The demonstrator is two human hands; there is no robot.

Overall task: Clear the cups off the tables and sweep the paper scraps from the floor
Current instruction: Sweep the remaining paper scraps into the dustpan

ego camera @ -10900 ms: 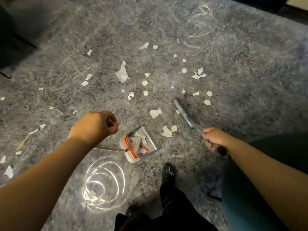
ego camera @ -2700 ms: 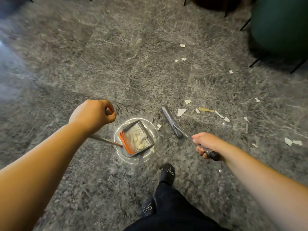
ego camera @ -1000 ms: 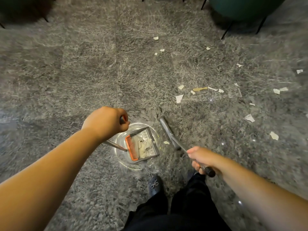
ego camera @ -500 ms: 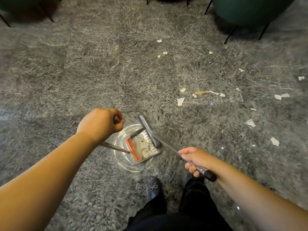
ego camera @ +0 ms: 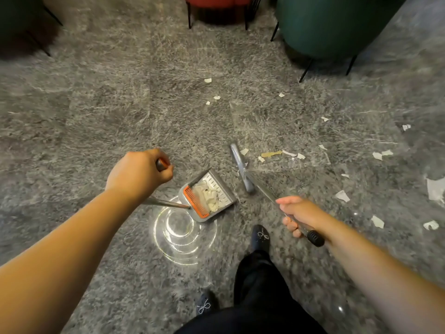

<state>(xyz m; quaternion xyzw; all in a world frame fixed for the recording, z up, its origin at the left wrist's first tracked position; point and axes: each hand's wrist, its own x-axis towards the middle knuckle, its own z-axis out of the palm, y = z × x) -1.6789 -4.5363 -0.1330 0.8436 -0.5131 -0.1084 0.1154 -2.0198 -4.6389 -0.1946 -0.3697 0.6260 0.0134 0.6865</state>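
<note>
My left hand (ego camera: 138,171) grips the top of the long dustpan handle. The grey dustpan (ego camera: 209,195) with an orange comb edge sits on the grey stone floor and holds a heap of white paper scraps. My right hand (ego camera: 299,213) grips the broom handle near its black end cap. The grey broom head (ego camera: 239,167) rests on the floor to the right of the pan, beside a scrap. Several paper scraps (ego camera: 289,154) lie scattered ahead and to the right, more at the far right (ego camera: 378,221).
A green upholstered chair (ego camera: 332,25) on thin black legs stands at the top right, a red seat (ego camera: 216,6) at top centre, dark furniture at top left. My feet in black shoes (ego camera: 260,237) stand just behind the pan. A bright light reflection (ego camera: 183,233) marks the floor.
The broom head has swung out of the dustpan mouth to the right and forward, up to the nearest scraps. The dustpan has shifted forward off the light reflection; I have stepped ahead.
</note>
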